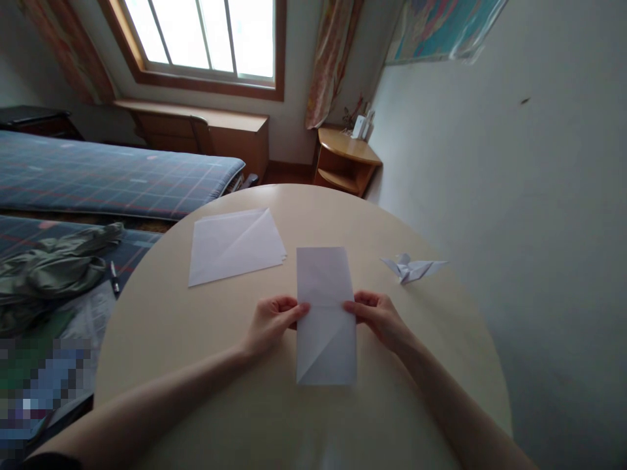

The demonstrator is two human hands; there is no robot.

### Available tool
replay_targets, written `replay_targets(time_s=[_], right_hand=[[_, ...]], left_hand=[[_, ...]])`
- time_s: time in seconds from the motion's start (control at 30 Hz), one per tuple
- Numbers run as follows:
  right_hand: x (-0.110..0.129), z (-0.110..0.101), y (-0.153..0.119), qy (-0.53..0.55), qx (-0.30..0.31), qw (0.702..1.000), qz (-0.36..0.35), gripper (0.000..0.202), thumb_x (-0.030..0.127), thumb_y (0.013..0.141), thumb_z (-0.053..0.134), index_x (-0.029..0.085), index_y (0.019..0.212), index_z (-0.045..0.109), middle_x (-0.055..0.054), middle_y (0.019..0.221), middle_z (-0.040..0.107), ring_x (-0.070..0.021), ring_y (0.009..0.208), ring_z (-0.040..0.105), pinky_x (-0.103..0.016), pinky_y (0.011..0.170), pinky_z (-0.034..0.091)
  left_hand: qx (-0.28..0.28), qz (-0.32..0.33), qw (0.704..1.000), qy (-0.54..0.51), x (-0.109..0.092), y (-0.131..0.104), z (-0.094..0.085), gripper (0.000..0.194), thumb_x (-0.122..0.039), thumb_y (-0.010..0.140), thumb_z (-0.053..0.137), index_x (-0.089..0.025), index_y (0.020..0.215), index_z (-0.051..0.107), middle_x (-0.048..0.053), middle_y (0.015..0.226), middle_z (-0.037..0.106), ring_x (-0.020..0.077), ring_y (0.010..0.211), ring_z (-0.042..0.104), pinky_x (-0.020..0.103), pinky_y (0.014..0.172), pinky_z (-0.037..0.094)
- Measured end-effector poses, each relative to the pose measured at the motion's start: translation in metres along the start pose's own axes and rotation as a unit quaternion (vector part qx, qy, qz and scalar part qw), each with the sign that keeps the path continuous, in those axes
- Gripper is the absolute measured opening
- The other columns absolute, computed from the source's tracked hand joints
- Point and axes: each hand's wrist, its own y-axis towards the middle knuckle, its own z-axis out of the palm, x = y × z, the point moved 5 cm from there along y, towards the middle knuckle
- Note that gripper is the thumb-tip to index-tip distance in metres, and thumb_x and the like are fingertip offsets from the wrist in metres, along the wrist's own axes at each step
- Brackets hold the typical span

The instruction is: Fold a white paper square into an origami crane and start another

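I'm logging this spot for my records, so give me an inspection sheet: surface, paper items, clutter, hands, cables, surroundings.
Surface: cream table with curved edge, smooth.
Paper items: folded white rectangular paper, diagonal crease at its near end; white paper stack at left; folded white paper bird at right.
Clutter: crumpled grey-green cloth and dark slim pen, left of the table.
Hands: left hand and right hand grip the folded paper's opposite side edges, thumbs on top.
Cables: cannot tell near the white boxy device; otherwise nothing seen.
Surroundings: blue plaid mattress, brown-framed window.
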Motion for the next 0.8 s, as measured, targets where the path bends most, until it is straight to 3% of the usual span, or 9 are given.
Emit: replay_targets(time_s=[0.3,0.53,0.8], right_hand=[[0.011,-0.006,-0.002,-0.048,-0.053,0.997,-0.030,0.030,0.038,0.047,0.082,0.015,0.054,0.065,-0.004,0.053,0.066,-0.0139,0.045,0.058,-0.027,0.048,0.049],[0.004,0.007,-0.004,-0.012,0.025,0.999,0.026,0.032,0.042,0.053,0.079,0.014,0.057,0.065,-0.002,0.055,0.064,-0.0111,0.048,0.057,-0.024,0.050,0.046],[0.006,0.004,-0.004,-0.056,-0.021,0.998,-0.009,0.030,0.042,0.054,0.078,0.014,0.057,0.067,-0.002,0.053,0.064,-0.0110,0.047,0.055,-0.024,0.048,0.044]], left_hand=[[-0.003,0.010,1.000,0.008,0.003,0.003,-0.005,0.035,-0.044,0.059,0.077,-0.012,0.064,0.065,0.004,0.062,0.067,0.0140,0.055,0.061,0.023,0.055,0.050],[-0.035,0.033,0.998,0.027,0.003,0.005,-0.012,0.036,-0.045,0.060,0.076,-0.012,0.065,0.065,0.004,0.061,0.067,0.0146,0.056,0.061,0.023,0.054,0.051],[-0.048,0.014,0.999,-0.003,0.000,0.006,-0.010,0.035,-0.043,0.055,0.079,-0.012,0.061,0.064,0.003,0.059,0.066,0.0129,0.052,0.060,0.022,0.052,0.051]])
